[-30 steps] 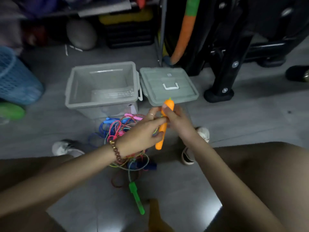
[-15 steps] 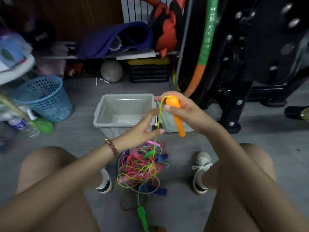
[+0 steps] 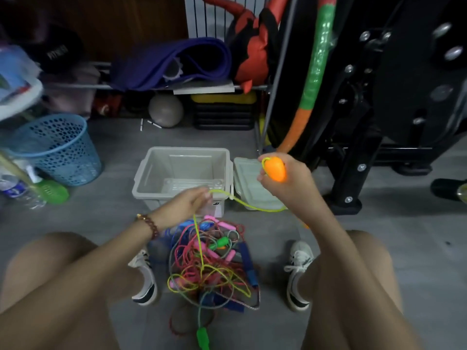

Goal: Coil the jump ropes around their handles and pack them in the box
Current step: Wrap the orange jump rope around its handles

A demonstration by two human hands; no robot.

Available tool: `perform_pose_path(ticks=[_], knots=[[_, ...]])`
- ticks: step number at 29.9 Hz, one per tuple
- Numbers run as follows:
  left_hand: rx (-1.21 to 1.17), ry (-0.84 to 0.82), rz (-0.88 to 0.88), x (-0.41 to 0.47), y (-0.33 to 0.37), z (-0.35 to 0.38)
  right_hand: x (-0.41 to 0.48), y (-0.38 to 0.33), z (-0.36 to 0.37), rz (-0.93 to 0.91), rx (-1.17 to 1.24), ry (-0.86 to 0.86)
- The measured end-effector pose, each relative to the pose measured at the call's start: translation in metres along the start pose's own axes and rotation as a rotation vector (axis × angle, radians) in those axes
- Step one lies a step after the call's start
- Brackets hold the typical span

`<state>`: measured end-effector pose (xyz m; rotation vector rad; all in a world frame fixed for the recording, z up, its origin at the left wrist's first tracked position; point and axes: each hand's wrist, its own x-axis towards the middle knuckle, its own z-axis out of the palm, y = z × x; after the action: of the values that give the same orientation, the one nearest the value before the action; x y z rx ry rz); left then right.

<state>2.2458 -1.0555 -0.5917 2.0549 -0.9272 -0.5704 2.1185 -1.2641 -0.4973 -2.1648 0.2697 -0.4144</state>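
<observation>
Right hand (image 3: 286,184) gripping orange handle (image 3: 275,170), left hand (image 3: 184,205) pinching its yellow rope (image 3: 252,207), above tangled pile (image 3: 212,269)

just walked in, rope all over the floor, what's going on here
A seated person works on one jump rope: the right hand grips its orange handle, the left hand pinches its yellow-green cord, which trails into the tangled pile of ropes between their shoes. The grey box stands open and looks empty, its lid beside it.
</observation>
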Motion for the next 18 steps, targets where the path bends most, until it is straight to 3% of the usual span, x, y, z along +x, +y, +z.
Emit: perform_pose_path(ticks=[3,6,8,11,14,18], knots=[[-0.185,0.207,0.116,0.0,0.036,-0.01,-0.002,0.003,0.014,-0.137,-0.103,-0.022],[-0.167,0.288,0.174,-0.007,0.054,-0.01,-0.005,0.0,0.036,-0.217,-0.102,-0.165],[-0.165,0.329,0.19,-0.008,0.06,-0.009,-0.008,-0.008,0.047,-0.139,-0.024,-0.216],[-0.161,0.41,0.189,-0.006,0.067,-0.014,-0.007,-0.012,0.056,-0.056,0.051,-0.159],[-0.319,0.332,0.206,-0.007,0.076,-0.015,-0.003,-0.017,0.051,0.065,0.329,-0.085],[-0.478,0.162,0.233,-0.006,0.073,0.002,-0.001,-0.023,0.045,0.167,0.85,-0.155]])
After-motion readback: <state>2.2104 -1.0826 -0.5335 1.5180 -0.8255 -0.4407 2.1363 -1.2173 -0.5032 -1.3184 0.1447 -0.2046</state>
